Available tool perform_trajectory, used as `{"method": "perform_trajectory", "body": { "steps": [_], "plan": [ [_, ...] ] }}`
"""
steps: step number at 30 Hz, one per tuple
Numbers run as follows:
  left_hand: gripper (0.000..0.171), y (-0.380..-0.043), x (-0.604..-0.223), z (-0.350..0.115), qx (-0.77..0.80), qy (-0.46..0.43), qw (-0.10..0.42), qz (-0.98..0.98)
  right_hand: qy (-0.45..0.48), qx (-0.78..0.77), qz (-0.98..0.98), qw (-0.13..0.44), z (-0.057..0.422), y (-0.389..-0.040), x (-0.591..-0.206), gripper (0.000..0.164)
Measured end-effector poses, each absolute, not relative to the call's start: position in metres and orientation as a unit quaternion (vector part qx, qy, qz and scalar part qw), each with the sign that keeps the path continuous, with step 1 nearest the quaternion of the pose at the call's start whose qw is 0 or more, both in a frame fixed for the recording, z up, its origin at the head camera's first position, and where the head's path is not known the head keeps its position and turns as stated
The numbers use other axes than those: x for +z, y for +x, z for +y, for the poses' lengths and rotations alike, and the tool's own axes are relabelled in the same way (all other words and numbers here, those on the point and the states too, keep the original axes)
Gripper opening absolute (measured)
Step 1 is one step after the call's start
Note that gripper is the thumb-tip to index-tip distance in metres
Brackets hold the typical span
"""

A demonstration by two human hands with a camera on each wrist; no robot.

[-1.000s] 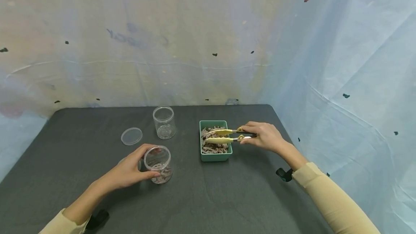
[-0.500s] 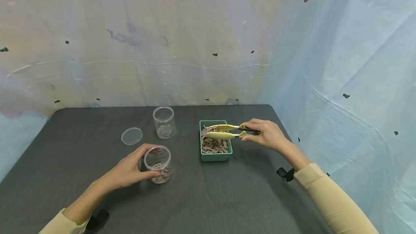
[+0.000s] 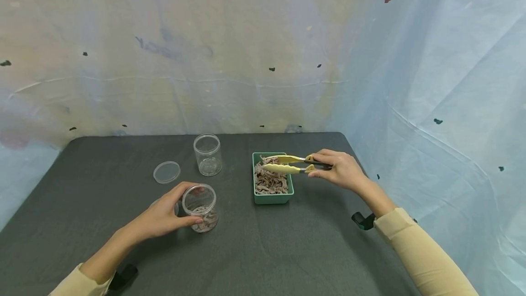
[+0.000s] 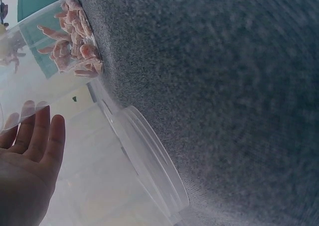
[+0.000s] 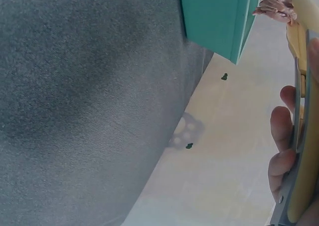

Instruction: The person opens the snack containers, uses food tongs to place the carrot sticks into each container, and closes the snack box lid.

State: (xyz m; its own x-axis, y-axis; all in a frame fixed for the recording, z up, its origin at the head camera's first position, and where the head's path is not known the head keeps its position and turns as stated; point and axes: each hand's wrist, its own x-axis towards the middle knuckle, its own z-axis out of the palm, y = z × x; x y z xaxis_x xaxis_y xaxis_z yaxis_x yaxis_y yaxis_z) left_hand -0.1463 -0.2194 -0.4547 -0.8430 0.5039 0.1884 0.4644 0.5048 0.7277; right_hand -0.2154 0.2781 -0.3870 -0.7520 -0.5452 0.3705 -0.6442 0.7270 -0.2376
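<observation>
My left hand [image 3: 166, 214] holds a clear plastic jar [image 3: 200, 208] with thumb and fingers round its sides; pinkish-grey shredded strips [image 4: 75, 39] lie in its bottom. My right hand [image 3: 339, 168] grips yellow-tipped tongs [image 3: 283, 168] above a green rectangular tub [image 3: 273, 199]. More of the shredded strips [image 3: 271, 184] fill much of that tub. In the right wrist view, a small clump of strips [image 5: 274, 6] hangs between the tong tips, beyond the tub's rim.
A second clear jar [image 3: 207, 155] stands behind the held one. Left of it a round clear lid [image 3: 166, 172] lies flat on the dark grey table [image 3: 246, 255]. Another clear lid [image 4: 147, 159] is beside my left hand. A patterned sheet [image 3: 230, 58] hangs behind the table.
My right hand has moved slightly back and to the right, and the tongs have risen from the strips with a clump in their tips. My left hand and the jar have stayed put.
</observation>
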Motion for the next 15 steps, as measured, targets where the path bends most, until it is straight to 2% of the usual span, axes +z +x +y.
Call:
{"method": "perform_trajectory", "body": {
  "steps": [15],
  "plan": [
    [0.075,-0.1458,-0.455,-0.2196,0.408,0.278,0.023,0.869,0.34,0.188,-0.907,0.163,0.2791,-0.2148,-0.3891,0.054]
  ]
}}
